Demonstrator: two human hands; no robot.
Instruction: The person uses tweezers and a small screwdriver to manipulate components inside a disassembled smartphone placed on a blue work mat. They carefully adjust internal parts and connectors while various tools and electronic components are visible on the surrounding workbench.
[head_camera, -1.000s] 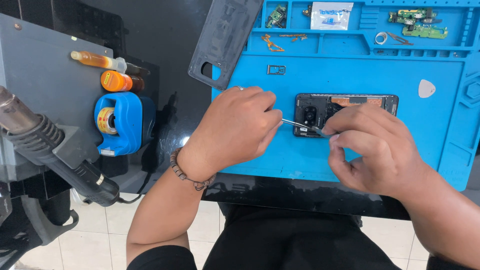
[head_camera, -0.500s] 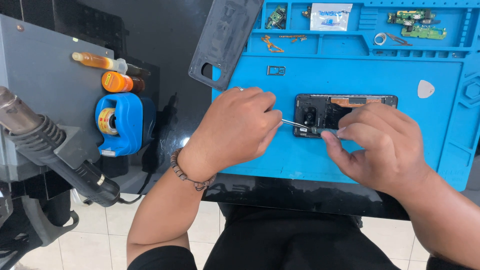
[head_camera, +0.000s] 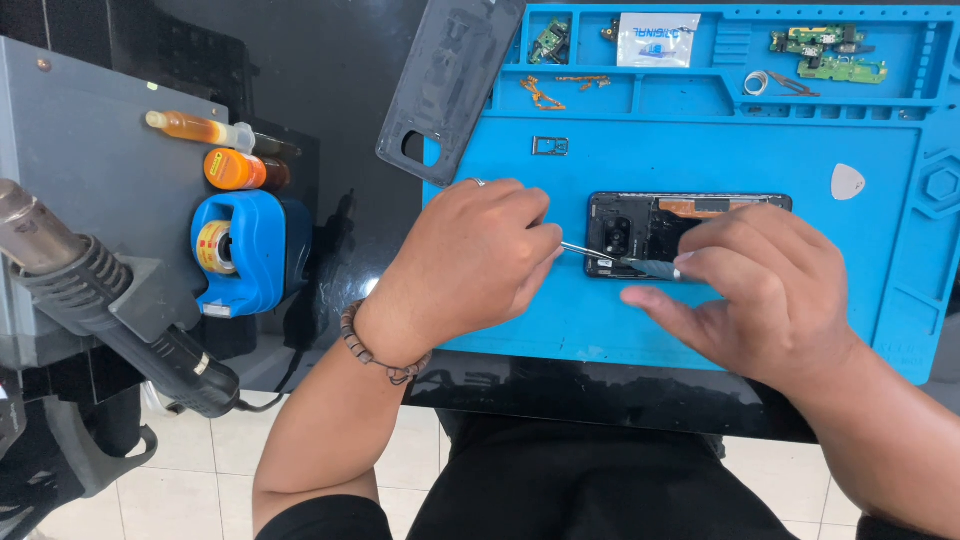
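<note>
An opened black phone (head_camera: 640, 215) lies flat on a blue work mat (head_camera: 700, 150), its camera end to the left. My left hand (head_camera: 470, 260) is closed around a thin metal tool (head_camera: 590, 253) whose tip reaches the phone's lower left edge. My right hand (head_camera: 770, 290) covers the phone's right half. Its thumb and fingertips pinch a small grey-blue tool end (head_camera: 655, 268) where the metal tip meets it. The phone's right part is hidden under this hand.
A dark phone back cover (head_camera: 450, 80) leans over the mat's top left corner. Mat trays hold small circuit boards (head_camera: 825, 45), a white packet (head_camera: 657, 25) and flex parts. A white pick (head_camera: 847, 181), a card tray (head_camera: 550, 146), a hot-air gun (head_camera: 110, 300), a blue reel holder (head_camera: 240, 250) and an orange bottle (head_camera: 235, 168) are around.
My right hand has slid to the right and lower, and its fingers have spread, which uncovers the phone's camera end. My left hand has stayed nearly still.
</note>
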